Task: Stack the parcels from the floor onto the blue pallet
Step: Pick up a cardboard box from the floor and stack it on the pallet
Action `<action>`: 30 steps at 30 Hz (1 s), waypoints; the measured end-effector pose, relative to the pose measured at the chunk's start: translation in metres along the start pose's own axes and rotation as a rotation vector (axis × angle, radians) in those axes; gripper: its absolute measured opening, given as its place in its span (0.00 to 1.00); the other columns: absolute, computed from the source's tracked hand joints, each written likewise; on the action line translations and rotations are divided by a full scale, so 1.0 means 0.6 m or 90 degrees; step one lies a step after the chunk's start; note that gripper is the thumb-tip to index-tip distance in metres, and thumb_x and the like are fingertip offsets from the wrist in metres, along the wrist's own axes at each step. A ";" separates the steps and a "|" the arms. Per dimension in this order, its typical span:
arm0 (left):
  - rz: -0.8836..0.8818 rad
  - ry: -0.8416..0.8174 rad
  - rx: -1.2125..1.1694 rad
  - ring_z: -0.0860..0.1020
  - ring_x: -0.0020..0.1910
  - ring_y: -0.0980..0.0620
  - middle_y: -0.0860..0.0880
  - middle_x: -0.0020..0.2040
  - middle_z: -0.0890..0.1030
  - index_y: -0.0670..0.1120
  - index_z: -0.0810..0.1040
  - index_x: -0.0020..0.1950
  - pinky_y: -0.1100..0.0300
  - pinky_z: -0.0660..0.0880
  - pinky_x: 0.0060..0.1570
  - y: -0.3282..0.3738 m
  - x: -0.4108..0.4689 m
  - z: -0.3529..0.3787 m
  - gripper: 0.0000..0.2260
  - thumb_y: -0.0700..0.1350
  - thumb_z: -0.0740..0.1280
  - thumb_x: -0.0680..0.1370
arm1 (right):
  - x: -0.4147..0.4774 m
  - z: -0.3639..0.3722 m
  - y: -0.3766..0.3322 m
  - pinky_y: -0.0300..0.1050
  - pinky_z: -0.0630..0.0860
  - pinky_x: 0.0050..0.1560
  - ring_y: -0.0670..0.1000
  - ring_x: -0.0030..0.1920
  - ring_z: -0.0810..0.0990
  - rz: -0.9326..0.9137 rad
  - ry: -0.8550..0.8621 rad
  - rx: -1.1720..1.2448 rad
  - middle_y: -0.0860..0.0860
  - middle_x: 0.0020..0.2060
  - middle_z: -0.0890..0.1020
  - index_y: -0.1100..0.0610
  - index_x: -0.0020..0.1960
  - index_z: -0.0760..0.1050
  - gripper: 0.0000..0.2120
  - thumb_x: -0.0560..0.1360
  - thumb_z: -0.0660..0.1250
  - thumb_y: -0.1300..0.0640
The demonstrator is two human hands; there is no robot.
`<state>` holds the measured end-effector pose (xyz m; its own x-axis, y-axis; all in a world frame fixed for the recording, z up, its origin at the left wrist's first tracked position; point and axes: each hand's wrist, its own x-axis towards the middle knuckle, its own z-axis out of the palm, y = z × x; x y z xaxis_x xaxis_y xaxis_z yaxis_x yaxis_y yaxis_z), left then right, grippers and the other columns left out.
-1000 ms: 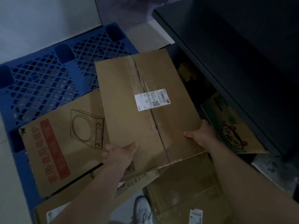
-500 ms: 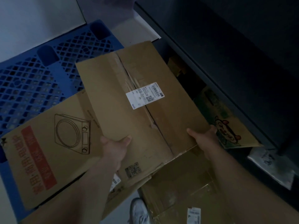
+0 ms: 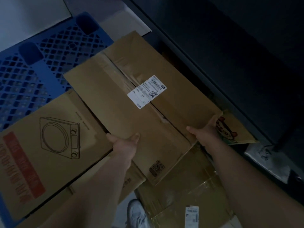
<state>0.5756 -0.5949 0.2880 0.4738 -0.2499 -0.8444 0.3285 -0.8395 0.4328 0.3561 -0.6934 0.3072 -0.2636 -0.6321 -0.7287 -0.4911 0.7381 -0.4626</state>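
A dark cabinet (image 3: 230, 63) crowds the right side. The blue pallet (image 3: 32, 83) lies far left and carries a cooker-print box (image 3: 49, 145). The labelled parcel (image 3: 118, 102) is held flat, overlapping that box, with its long axis running far-left to near-right. The left hand (image 3: 125, 143) and right hand (image 3: 204, 132) curl their fingers round its near edge.

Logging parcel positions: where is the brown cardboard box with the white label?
Head view, centre: the brown cardboard box is gripped at its near edge by the left hand and right hand, partly over the blue plastic pallet, right of the cooker-printed carton.
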 end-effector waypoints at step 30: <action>0.027 0.051 0.108 0.72 0.64 0.39 0.42 0.72 0.68 0.44 0.44 0.78 0.44 0.77 0.48 -0.007 0.039 -0.018 0.43 0.50 0.71 0.75 | 0.020 -0.034 -0.009 0.57 0.67 0.70 0.58 0.74 0.57 -0.066 0.049 -0.206 0.54 0.75 0.46 0.47 0.78 0.33 0.73 0.54 0.85 0.47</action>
<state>0.5939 -0.5923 0.2698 0.5501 -0.2540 -0.7955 0.1670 -0.8999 0.4028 0.3385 -0.7096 0.3114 -0.2536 -0.7250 -0.6404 -0.7533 0.5633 -0.3394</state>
